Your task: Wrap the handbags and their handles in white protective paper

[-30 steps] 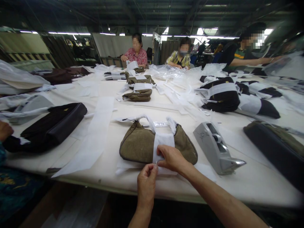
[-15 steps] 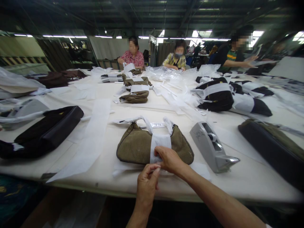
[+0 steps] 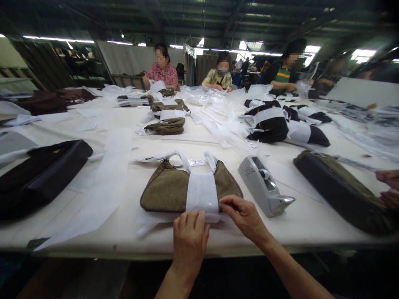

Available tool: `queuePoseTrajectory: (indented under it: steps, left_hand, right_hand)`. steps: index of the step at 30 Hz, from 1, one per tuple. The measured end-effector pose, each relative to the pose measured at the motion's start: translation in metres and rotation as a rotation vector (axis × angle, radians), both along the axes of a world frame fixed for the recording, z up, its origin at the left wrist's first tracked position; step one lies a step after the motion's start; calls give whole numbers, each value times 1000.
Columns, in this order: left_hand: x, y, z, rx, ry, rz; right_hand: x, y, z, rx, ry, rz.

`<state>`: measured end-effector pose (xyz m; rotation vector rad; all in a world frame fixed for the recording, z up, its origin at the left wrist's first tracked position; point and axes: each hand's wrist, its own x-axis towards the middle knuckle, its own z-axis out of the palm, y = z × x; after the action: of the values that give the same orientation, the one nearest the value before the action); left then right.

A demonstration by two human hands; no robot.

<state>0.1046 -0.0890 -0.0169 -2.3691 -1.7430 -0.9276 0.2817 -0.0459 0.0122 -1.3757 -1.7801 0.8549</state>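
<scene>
An olive-brown handbag (image 3: 165, 189) lies in front of me with a white paper band (image 3: 202, 189) around its middle. Its handle (image 3: 183, 161) is wrapped in white, and a printed label shows behind it. My left hand (image 3: 189, 236) has its back upward, fingers side by side at the band's lower edge and thumb apart. By the band's lower right side, my right hand (image 3: 245, 216) brings thumb and forefinger close together; anything between them is too small to make out. A small shiny patch shows low on the band. Right of the bag stands a grey tape dispenser (image 3: 263, 187).
A black bag (image 3: 46, 174) lies left beside a long white paper strip (image 3: 109, 178). On the right, another person's hands (image 3: 389, 187) are at an olive bag with a dark base (image 3: 336, 191). Banded bags (image 3: 168, 118) and clear plastic (image 3: 208, 95) lie farther back, where several people work.
My right hand has moved off the band's middle to its right side. My left hand has gone from a pinch to fingers laid on the lower edge. Another person's hands have appeared at right.
</scene>
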Motion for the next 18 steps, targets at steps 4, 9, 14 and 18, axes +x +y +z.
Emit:
queuePoseTrajectory:
  steps: [4,9,14,18]
  left_hand:
    - [7,11,2,-179,69,19]
    - [3,17,14,-377,-70,-61]
    - [1,20,19,-514,-182,-54]
    - [-1,20,15,-588,-213,-13]
  right_hand:
    - [-9,5,-7,-14,-65,149]
    - [-11,18,-8,-52,-163,234]
    - [-14,24,-9,-65,-290,271]
    - [-15,28,-10,-71,-314,310]
